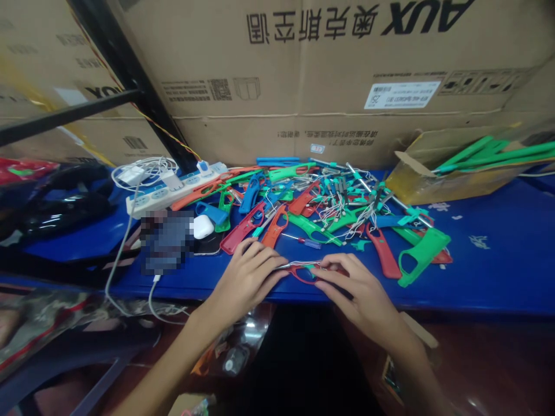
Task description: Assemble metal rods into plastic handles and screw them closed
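Observation:
Between my hands, just over the table's front edge, is a red plastic lighter casing (303, 276) with a trigger ring, a teal piece and a thin metal rod along it. My left hand (254, 271) pinches its left end, fingers closed. With thumb and fingertips, my right hand (351, 283) grips the right end. Parts of the casing are hidden behind my fingers. Beyond them lie a small screwdriver (303, 240) with a purple handle, an orange casing half (274, 226) and a red casing half (384, 251). A green casing half (425, 257) rests to the right.
A heap of wired metal rods and teal parts (347, 193) covers the table's (489, 266) middle. At right stands an open carton (433, 188) of green pieces. A power strip (173, 190), white earbud case (202, 226) and cables are at left. Large cardboard boxes (295, 69) form the back.

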A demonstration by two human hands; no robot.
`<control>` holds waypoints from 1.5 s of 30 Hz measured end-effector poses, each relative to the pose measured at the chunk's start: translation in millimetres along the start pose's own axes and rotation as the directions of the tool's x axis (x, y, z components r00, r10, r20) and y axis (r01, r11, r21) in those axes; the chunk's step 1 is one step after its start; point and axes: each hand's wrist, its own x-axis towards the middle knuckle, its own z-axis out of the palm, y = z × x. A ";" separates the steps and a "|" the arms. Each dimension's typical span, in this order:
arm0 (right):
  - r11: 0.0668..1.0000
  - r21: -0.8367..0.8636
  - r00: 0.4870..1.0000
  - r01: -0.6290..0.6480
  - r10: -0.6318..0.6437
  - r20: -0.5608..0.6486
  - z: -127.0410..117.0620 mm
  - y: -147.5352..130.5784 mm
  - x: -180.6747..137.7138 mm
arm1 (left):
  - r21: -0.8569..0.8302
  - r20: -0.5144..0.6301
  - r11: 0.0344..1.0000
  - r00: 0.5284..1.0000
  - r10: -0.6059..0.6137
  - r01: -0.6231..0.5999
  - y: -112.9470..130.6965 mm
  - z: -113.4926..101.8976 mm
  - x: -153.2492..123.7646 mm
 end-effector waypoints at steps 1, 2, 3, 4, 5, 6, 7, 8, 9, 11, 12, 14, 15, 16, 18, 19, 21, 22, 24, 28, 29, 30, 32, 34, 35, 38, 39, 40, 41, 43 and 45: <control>1.000 -0.004 1.000 0.000 0.000 0.001 -0.2 0.1 -0.2 | -0.005 -0.004 1.000 1.000 0.000 0.000 0.0 -0.1 0.2; 1.000 -0.006 1.000 0.002 -0.002 0.001 -0.4 0.2 -0.4 | -0.009 -0.005 1.000 1.000 0.002 -0.002 -0.2 -0.2 0.5; 1.000 -0.008 1.000 0.002 -0.002 0.000 -0.6 0.2 -0.4 | -0.009 -0.004 1.000 1.000 0.008 -0.008 -0.4 -0.3 0.6; 1.000 -0.006 1.000 0.002 -0.001 0.001 -0.8 0.2 -0.4 | -0.005 -0.002 1.000 1.000 0.015 -0.015 -0.6 -0.5 0.8; 1.000 -0.004 1.000 -0.001 0.001 0.005 -0.9 0.2 -0.4 | 0.004 -0.002 1.000 1.000 0.021 -0.021 -0.9 -0.7 0.9; 1.000 -0.003 1.000 -0.006 0.006 0.010 -1.1 0.2 -0.2 | 0.015 0.000 1.000 1.000 0.027 -0.027 -1.0 -1.0 1.0; 1.000 -0.004 1.000 -0.012 0.012 0.016 -1.2 0.4 -0.1 | 0.029 0.001 0.999 0.999 0.032 -0.032 -0.9 -1.3 1.2; 1.000 -0.007 1.000 -0.018 0.019 0.023 -1.1 0.6 0.0 | 0.044 0.002 0.998 0.999 0.035 -0.035 -0.6 -1.6 1.4; 1.000 -0.010 0.999 -0.023 0.023 0.030 -0.9 1.0 0.1 | 0.057 -0.001 0.998 0.999 0.036 -0.036 -0.1 -1.8 1.8; 0.999 -0.018 0.999 -0.027 0.027 0.033 -0.1 2.1 0.3 | 0.073 -0.010 0.997 0.999 0.034 -0.033 1.1 -1.7 2.9; 0.999 -0.022 0.999 -0.025 0.026 0.031 0.3 2.7 0.3 | 0.076 -0.016 0.997 0.999 0.032 -0.031 1.6 -1.4 3.6; 0.999 -0.029 1.000 -0.014 0.015 0.023 0.8 3.6 0.3 | 0.078 -0.026 0.997 0.999 0.026 -0.024 2.2 -0.5 5.0; 1.000 -0.031 1.000 -0.007 0.008 0.019 0.8 3.9 0.4 | 0.080 -0.028 0.997 0.999 0.022 -0.020 2.2 -0.1 5.5; 1.000 -0.030 1.000 0.000 0.001 0.018 0.5 4.0 0.5 | 0.081 -0.025 0.997 1.000 0.017 -0.015 2.1 0.2 5.9; 1.000 -0.024 1.000 0.007 -0.007 0.015 -0.3 3.7 1.0 | 0.087 -0.010 0.996 1.000 0.006 -0.006 1.9 0.2 6.2; 1.000 -0.022 1.000 0.009 -0.008 0.013 -0.6 3.3 1.3 | 0.091 0.000 0.996 1.000 0.000 0.000 2.1 -0.1 6.0; 1.000 -0.024 1.000 0.010 -0.010 0.007 -0.2 2.5 1.5 | 0.093 0.016 0.996 1.000 -0.013 0.011 3.1 -0.7 5.0; 1.000 -0.029 1.000 0.011 -0.011 0.004 0.4 2.1 1.2 | 0.090 0.016 0.996 1.000 -0.019 0.017 3.9 -0.7 4.1; 0.999 -0.044 1.000 0.003 -0.003 -0.009 1.6 1.2 0.2 | 0.070 0.000 0.997 0.999 -0.032 0.032 5.9 0.1 1.8; 0.998 -0.019 0.996 -0.066 0.065 -0.059 -3.0 1.3 0.5 | 0.030 -0.050 0.998 0.997 -0.053 0.055 8.4 5.7 -4.1; 0.997 -0.006 0.996 -0.074 0.073 -0.059 -6.1 2.4 2.3 | 0.029 -0.059 0.998 0.997 -0.057 0.058 8.5 7.4 -5.3; 0.997 -0.002 0.996 -0.072 0.072 -0.051 -9.8 4.2 5.3 | 0.029 -0.068 0.998 0.996 -0.060 0.062 8.5 9.0 -6.2; 0.999 -0.025 0.999 -0.044 0.044 -0.009 -17.5 9.7 14.5 | 0.030 -0.072 0.997 0.995 -0.074 0.076 8.2 11.0 -7.0; 0.998 -0.065 0.997 -0.004 0.008 0.076 -23.9 16.3 27.4 | 0.027 -0.058 0.996 0.994 -0.088 0.089 7.8 11.0 -6.7; 0.996 -0.081 0.992 0.022 -0.011 0.128 -26.3 19.2 34.5 | 0.023 -0.040 0.996 0.995 -0.089 0.090 7.7 10.3 -6.3; 0.989 -0.103 0.960 0.109 -0.078 0.268 -30.7 24.5 54.2 | 0.009 0.029 0.998 0.997 -0.064 0.064 7.2 7.0 -4.5; 0.986 -0.101 0.948 0.133 -0.096 0.302 -31.6 25.0 58.9 | 0.004 0.055 0.999 0.997 -0.054 0.054 7.0 6.2 -3.9; 0.984 -0.097 0.938 0.152 -0.112 0.327 -32.3 25.1 62.1 | -0.001 0.074 0.999 0.996 -0.047 0.048 6.9 5.7 -3.4; 0.982 -0.094 0.930 0.165 -0.123 0.345 -32.7 25.1 63.8 | -0.006 0.086 0.999 0.995 -0.043 0.044 6.8 5.6 -3.0; 0.980 -0.095 0.923 0.174 -0.129 0.361 -32.7 24.7 62.5 | -0.011 0.082 0.998 0.995 -0.058 0.059 6.7 6.5 -2.1; 0.980 -0.098 0.930 0.172 -0.129 0.343 -31.0 24.5 57.1 | -0.015 0.058 0.997 0.995 -0.079 0.080 6.8 7.6 -1.2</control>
